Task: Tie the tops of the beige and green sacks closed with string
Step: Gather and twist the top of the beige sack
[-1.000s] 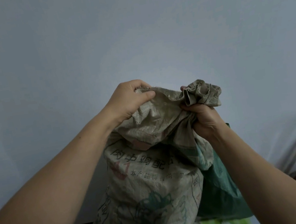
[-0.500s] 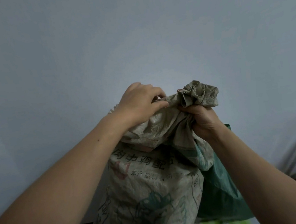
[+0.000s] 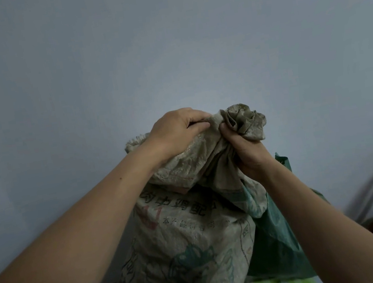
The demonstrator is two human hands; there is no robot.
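centrally, the right hand (image 3: 246,149) clamps the beige sack (image 3: 185,238)'s bunched neck while the left hand (image 3: 176,130) pinches loose rim; soft woven cloth, likely slippery, best held below the ruffle.

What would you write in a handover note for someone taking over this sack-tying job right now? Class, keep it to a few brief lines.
Left hand: grips loose fabric at the top of the beige sack, close beside the bunch.
Right hand: grips that sack just below its bunched top.
Green sack: behind and to the right of the beige one, untouched; its top is hidden.
Done: part of the beige top is gathered.
Left: gather the rest, tie it with string (none in view), then do the green sack.
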